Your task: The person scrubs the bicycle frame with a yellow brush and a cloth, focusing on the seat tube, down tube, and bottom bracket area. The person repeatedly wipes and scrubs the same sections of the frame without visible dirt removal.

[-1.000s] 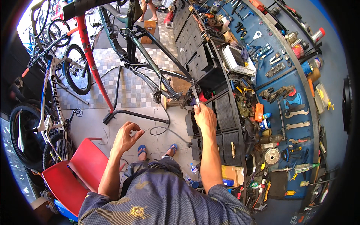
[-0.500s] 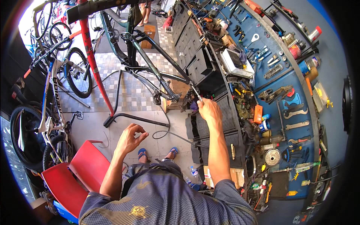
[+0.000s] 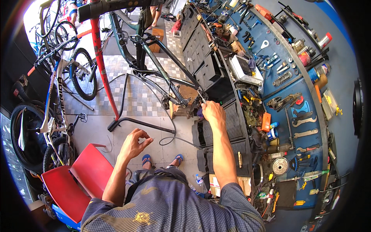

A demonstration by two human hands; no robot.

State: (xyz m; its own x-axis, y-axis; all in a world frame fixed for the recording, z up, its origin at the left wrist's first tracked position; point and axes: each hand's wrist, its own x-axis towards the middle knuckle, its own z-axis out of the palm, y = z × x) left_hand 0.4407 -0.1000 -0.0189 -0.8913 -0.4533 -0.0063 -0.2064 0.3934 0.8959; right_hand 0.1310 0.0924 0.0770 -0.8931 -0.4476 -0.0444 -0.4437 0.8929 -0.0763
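Observation:
A dark green bicycle frame point(image 3: 155, 65) without wheels hangs clamped ahead of me. My right hand point(image 3: 213, 113) grips a slim silver tool point(image 3: 202, 96), whose far end meets the rear end of the frame. The kind of tool is too small to make out. Lower and to the left, my left hand point(image 3: 135, 142) is held in the air over the tiles, apart from the frame. Its fingers are curled, with thumb and forefinger brought together; whatever may be between their tips does not show.
A red stand post point(image 3: 101, 65) with black feet point(image 3: 145, 123) rises on the left. Red chairs point(image 3: 91, 166) and a white bicycle point(image 3: 50, 112) are at my left. To my right are black drawers point(image 3: 197, 38) and a blue workbench point(image 3: 278, 89) crowded with tools. A black cable point(image 3: 172, 139) loops across the floor.
The tool, slanting clear of my right hand before, now shows less length at the frame's rear end. My right hand has shifted slightly left. The left hand keeps its pose; the view has shifted a little.

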